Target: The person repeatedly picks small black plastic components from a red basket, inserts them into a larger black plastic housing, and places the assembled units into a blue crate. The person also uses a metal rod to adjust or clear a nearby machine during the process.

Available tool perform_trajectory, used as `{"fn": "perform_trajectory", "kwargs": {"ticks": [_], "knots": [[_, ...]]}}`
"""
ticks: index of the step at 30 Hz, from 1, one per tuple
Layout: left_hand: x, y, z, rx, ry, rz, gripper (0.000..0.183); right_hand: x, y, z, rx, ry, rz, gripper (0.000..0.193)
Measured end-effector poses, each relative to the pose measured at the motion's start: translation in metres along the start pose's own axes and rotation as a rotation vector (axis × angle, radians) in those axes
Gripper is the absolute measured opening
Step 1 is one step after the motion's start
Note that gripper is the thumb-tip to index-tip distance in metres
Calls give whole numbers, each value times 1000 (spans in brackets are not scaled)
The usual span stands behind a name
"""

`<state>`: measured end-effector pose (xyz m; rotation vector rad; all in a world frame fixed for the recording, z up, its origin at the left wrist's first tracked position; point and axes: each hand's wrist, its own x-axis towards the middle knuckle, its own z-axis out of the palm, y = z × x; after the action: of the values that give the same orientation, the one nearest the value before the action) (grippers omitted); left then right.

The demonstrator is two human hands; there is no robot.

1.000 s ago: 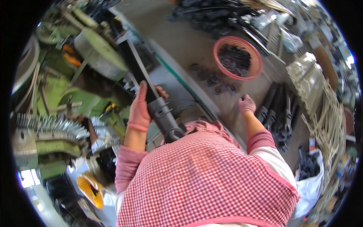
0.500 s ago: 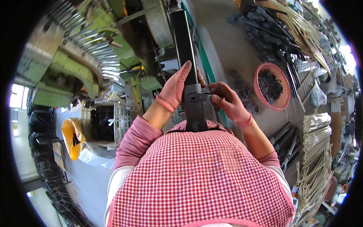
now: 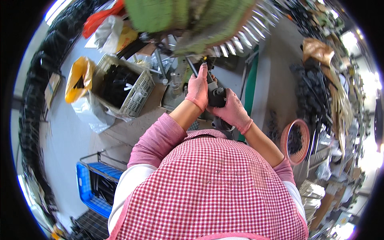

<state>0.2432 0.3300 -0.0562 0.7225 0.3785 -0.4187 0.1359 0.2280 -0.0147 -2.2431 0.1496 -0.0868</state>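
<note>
Red-and-white gingham fills the lower half of the view: the person's checked apron [image 3: 208, 192], worn over pink sleeves, seen from directly above. Above it at the top edge hangs a green machine [image 3: 192, 18], with a row of shiny metal rods [image 3: 240, 42] fanned out along its underside. To the left sits a pale slatted crate [image 3: 122, 86] full of black parts, with a yellow bag [image 3: 80, 78] just beside it and a blue crate [image 3: 94, 182] lower down near the person's left elbow. To the right, on the grey floor, stands a round pink basin [image 3: 296, 140] holding dark pieces, with a heap of black parts [image 3: 310, 86] above it.

In the centre, just in front of the chest, both hands (each in a pink glove) meet on a long dark metal rod with a black fitting [image 3: 216, 96]. The left hand [image 3: 199, 88] lies along the upper part of the rod, fingers extended and pressed flat against it. The right hand [image 3: 232, 111] is curled closed around the black fitting, gripping it firmly. The rod runs from the hands up toward the green machine, slightly tilted to the left.
</note>
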Motion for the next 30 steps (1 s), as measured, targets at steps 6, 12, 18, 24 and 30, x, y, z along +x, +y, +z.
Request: {"fn": "perform_trajectory", "kwargs": {"ticks": [6, 12, 18, 24, 30], "knots": [[-17, 48, -59, 300, 33, 368, 33, 76, -23, 29, 401, -298, 136, 40], [0, 80, -93, 153, -83, 486, 31, 128, -50, 56, 739, -409, 167, 39], [8, 126, -94, 292, -201, 205, 35, 136, -63, 52, 783, -493, 284, 38], [31, 167, -81, 648, -216, 54, 49, 134, -75, 65, 173, -317, 115, 32], [58, 166, -114, 780, -112, -65, 46, 126, -77, 88, -381, -171, -114, 54]]}}
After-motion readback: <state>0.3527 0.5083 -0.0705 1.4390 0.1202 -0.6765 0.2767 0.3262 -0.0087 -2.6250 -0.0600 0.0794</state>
